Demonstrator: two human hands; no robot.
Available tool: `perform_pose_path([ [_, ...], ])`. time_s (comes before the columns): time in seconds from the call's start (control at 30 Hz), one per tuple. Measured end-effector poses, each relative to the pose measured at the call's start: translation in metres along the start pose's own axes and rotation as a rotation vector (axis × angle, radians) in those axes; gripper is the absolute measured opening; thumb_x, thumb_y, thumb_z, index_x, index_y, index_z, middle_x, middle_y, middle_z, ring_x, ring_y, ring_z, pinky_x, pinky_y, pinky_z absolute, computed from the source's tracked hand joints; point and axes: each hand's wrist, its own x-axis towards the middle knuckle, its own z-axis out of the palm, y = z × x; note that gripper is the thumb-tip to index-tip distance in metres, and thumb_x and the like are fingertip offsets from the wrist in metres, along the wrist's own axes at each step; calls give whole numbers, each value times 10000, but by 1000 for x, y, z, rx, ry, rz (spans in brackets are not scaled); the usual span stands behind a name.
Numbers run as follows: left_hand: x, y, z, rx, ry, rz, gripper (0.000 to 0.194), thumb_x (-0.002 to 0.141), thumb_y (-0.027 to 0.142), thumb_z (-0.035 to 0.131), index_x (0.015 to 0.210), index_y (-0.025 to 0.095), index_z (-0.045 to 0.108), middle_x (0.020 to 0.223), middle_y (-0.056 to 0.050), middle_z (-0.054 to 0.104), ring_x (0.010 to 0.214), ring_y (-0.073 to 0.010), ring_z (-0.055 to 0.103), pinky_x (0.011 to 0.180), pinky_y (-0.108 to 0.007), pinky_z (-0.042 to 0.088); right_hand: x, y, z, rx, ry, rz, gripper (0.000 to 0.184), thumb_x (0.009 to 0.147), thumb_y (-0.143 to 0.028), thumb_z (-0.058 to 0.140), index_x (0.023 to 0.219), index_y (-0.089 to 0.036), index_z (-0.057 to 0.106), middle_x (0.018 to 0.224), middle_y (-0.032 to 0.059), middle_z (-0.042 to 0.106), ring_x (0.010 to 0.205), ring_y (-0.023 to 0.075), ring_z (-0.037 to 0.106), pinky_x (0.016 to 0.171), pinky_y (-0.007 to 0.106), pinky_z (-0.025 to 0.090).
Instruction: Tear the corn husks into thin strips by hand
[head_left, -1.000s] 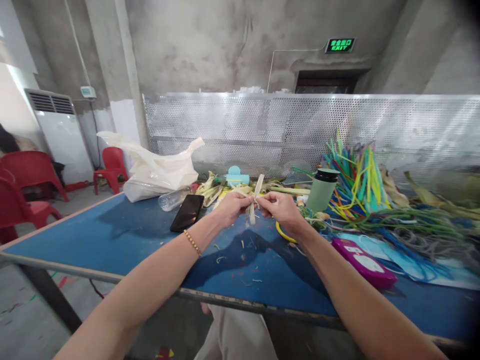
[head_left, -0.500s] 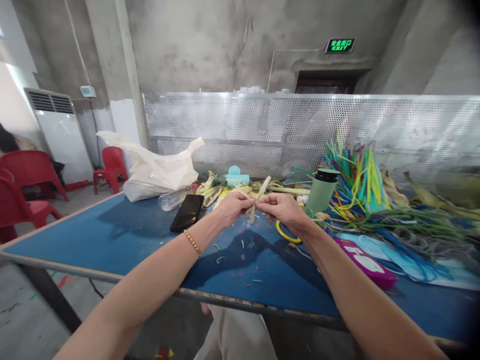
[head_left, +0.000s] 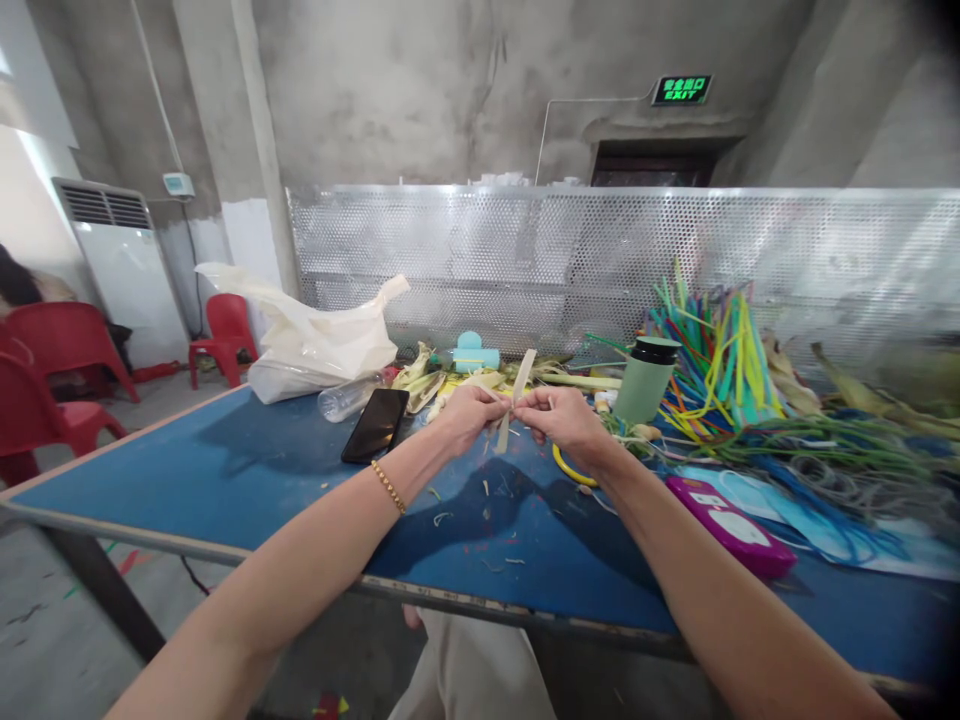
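Note:
Above the middle of the blue table (head_left: 247, 480), my left hand (head_left: 472, 412) and my right hand (head_left: 559, 418) meet, fingertips nearly touching. Both pinch a pale strip of dried husk (head_left: 523, 372). One end sticks up between the fingers and another hangs below them; the crossing point is mostly hidden by my fingertips. A yellow ring-shaped handle (head_left: 571, 468) lies under my right hand, partly covered by it. Small pale scraps (head_left: 442, 518) are scattered on the table below my hands. More husks (head_left: 421, 375) lie behind my left hand.
Left of my hands lie a black phone (head_left: 376, 425), a clear plastic bottle (head_left: 341, 400) and a white plastic bag (head_left: 322, 340). To the right stand a green tumbler (head_left: 646, 385), colourful strips (head_left: 731, 370), a magenta packet (head_left: 731, 530) and blue face masks (head_left: 750, 495).
The husk strip's upper end has swung slightly left and stands more upright. My hands have barely moved and keep their pinch.

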Motion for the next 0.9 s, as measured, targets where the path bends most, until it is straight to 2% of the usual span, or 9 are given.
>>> perform_pose_path([
  [0.37, 2, -3, 0, 3, 5, -5, 203, 699, 194, 738, 563, 90, 628, 525, -35, 555, 514, -99, 485, 549, -258, 357, 1, -2, 1, 58, -2, -8, 178, 668, -310, 605, 657, -136, 643, 456, -19, 509, 404, 99, 450, 417, 233, 328],
  [0.6, 1, 1, 1, -109, -21, -39, 170, 729, 145, 685, 582, 65, 652, 560, -59, 583, 515, -97, 485, 556, -266, 349, 1, -2, 2, 101, 30, 0, 180, 657, -319, 620, 661, -140, 636, 483, -15, 531, 407, 94, 441, 414, 233, 341],
  [0.73, 0, 7, 0, -186, -73, -56, 146, 692, 176, 727, 612, 68, 670, 579, -57, 592, 559, -103, 509, 583, -262, 350, 0, -3, 0, 70, 80, 14, 169, 657, -300, 613, 676, -133, 631, 467, -19, 520, 400, 94, 435, 414, 231, 337],
  [0.9, -1, 4, -1, -47, -72, 41, 214, 590, 245, 812, 653, 72, 702, 558, -26, 582, 513, -72, 429, 531, -253, 279, 0, -4, 0, 6, 96, 12, 175, 664, -302, 597, 675, -133, 638, 457, -14, 517, 396, 99, 439, 412, 232, 324],
])
